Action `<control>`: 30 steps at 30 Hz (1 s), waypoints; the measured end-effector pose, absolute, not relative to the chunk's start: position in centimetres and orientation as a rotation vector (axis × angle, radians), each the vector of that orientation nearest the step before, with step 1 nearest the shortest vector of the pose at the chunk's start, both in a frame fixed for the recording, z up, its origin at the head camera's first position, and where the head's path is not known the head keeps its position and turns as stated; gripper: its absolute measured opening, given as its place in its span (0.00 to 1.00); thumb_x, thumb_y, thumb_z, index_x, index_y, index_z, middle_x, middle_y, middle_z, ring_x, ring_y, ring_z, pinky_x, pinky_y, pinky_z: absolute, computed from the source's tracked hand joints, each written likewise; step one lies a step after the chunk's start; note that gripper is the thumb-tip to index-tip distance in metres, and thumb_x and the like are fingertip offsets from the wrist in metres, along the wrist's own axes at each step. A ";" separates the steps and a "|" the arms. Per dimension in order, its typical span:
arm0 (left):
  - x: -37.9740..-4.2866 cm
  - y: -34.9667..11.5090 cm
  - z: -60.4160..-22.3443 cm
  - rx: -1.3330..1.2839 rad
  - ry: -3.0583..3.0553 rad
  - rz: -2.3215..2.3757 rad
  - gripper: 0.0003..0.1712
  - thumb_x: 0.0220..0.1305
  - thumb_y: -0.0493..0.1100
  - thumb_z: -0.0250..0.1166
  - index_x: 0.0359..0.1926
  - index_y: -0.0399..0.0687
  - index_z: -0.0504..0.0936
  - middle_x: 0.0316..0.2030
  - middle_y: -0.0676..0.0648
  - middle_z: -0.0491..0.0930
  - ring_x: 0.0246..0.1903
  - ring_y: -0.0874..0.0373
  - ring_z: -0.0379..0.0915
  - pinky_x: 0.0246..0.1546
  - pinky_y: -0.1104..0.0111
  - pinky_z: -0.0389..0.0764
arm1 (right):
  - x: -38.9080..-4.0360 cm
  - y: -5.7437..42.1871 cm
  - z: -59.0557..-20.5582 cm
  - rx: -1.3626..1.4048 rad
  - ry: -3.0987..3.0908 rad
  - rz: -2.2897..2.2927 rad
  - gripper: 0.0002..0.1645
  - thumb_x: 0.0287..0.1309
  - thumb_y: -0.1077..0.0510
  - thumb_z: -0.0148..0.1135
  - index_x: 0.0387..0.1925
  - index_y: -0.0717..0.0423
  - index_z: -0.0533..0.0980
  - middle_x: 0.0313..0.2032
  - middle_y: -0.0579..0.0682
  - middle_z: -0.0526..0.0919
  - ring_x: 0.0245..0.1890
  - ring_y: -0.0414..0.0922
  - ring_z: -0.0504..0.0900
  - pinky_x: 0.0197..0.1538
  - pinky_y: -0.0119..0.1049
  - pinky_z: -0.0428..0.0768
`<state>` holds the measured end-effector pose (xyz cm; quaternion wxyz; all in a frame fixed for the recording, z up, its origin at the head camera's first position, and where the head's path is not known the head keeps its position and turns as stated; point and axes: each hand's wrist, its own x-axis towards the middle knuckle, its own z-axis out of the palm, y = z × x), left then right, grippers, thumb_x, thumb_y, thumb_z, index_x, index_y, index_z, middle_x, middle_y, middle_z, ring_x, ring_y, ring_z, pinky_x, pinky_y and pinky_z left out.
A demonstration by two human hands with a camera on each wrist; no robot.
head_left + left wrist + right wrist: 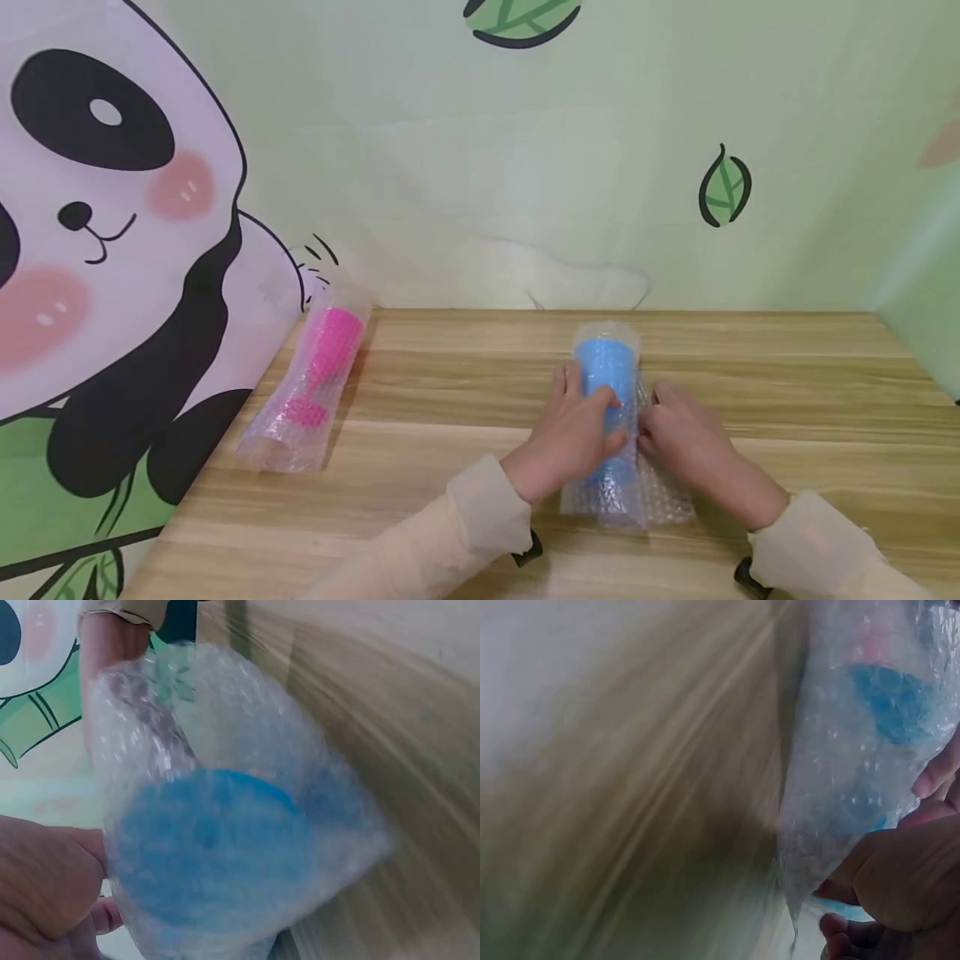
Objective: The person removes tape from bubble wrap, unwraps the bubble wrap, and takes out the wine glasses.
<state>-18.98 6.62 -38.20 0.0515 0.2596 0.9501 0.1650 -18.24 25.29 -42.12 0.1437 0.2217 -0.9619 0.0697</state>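
A blue, roughly cylindrical object (606,360) lies on the table inside clear bubble wrap (666,498). My left hand (566,437) holds the wrapped object from its left side, with fingers across the top. On the right, my right hand (688,437) pinches the loose edge of the wrap beside the object. The left wrist view shows a round blue end (217,855) through the plastic. In the right wrist view, thumb and fingers (900,877) are at the wrap's border. The exact kind of blue object is blurred by the wrap.
A pink object (333,342) with a narrow waist lies in its own bubble wrap at the table's left side. The wooden table (465,367) ends at a pale green backdrop (480,183) printed with a panda and leaves.
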 end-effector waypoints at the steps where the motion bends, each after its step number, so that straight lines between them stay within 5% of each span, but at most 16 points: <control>1: -19.1 6.6 -38.1 0.794 2.876 0.518 0.20 0.72 0.55 0.66 0.59 0.53 0.79 0.78 0.32 0.50 0.78 0.37 0.44 0.72 0.57 0.64 | -18.3 25.2 -42.1 0.634 -2.781 0.203 0.13 0.46 0.64 0.75 0.17 0.55 0.77 0.25 0.49 0.66 0.27 0.48 0.66 0.29 0.43 0.71; 4: -19.5 6.5 -38.0 0.809 2.806 0.595 0.18 0.72 0.51 0.67 0.56 0.47 0.78 0.80 0.32 0.42 0.79 0.37 0.38 0.73 0.57 0.62 | -18.6 25.2 -41.9 0.634 -2.808 0.271 0.11 0.47 0.63 0.78 0.26 0.57 0.80 0.29 0.51 0.68 0.29 0.48 0.68 0.28 0.42 0.74; 7: -20.1 6.1 -38.0 0.803 2.758 0.674 0.22 0.71 0.48 0.68 0.60 0.47 0.74 0.80 0.33 0.41 0.79 0.39 0.42 0.70 0.58 0.68 | -18.9 25.4 -41.9 0.674 -2.819 0.388 0.19 0.46 0.63 0.81 0.40 0.61 0.80 0.36 0.55 0.75 0.34 0.51 0.76 0.35 0.48 0.81; 10: -20.6 5.6 -38.2 0.795 2.746 0.725 0.37 0.67 0.48 0.72 0.71 0.50 0.67 0.80 0.34 0.43 0.78 0.41 0.46 0.65 0.55 0.74 | -18.9 25.5 -42.1 0.720 -2.808 0.499 0.27 0.47 0.66 0.79 0.50 0.64 0.77 0.43 0.59 0.80 0.40 0.57 0.83 0.43 0.55 0.84; 14: -21.3 5.1 -38.7 0.761 2.768 0.778 0.52 0.63 0.57 0.74 0.80 0.50 0.56 0.78 0.37 0.49 0.75 0.43 0.51 0.64 0.52 0.74 | -18.8 25.6 -42.2 0.783 -2.784 0.586 0.28 0.46 0.69 0.77 0.50 0.65 0.76 0.43 0.56 0.82 0.43 0.59 0.85 0.47 0.56 0.84; 20: -21.3 5.0 -38.9 0.670 2.822 0.882 0.36 0.72 0.64 0.62 0.70 0.49 0.69 0.59 0.44 0.67 0.56 0.51 0.65 0.51 0.63 0.78 | -17.8 26.1 -41.8 0.856 -2.818 0.647 0.24 0.44 0.63 0.82 0.43 0.56 0.79 0.40 0.47 0.83 0.41 0.51 0.84 0.46 0.52 0.84; 24: -21.2 5.5 -38.7 0.633 2.853 0.892 0.25 0.72 0.61 0.63 0.57 0.50 0.73 0.44 0.48 0.66 0.44 0.55 0.64 0.38 0.67 0.74 | -17.3 26.3 -41.7 0.831 -2.855 0.814 0.13 0.54 0.62 0.77 0.42 0.54 0.82 0.39 0.44 0.85 0.39 0.44 0.84 0.43 0.44 0.85; 27: -21.2 5.9 -38.6 0.629 2.876 0.873 0.24 0.69 0.60 0.67 0.51 0.50 0.72 0.42 0.48 0.65 0.42 0.55 0.63 0.35 0.69 0.72 | -17.4 26.1 -41.6 0.660 -2.903 1.026 0.01 0.66 0.64 0.67 0.38 0.57 0.84 0.31 0.43 0.83 0.30 0.39 0.79 0.32 0.35 0.81; 30: -21.4 6.2 -38.5 0.616 2.876 0.887 0.24 0.67 0.58 0.71 0.49 0.51 0.71 0.41 0.47 0.63 0.43 0.54 0.61 0.34 0.69 0.71 | -17.7 25.9 -41.4 0.442 -2.908 1.208 0.04 0.70 0.65 0.63 0.38 0.63 0.78 0.24 0.43 0.78 0.22 0.38 0.71 0.23 0.30 0.72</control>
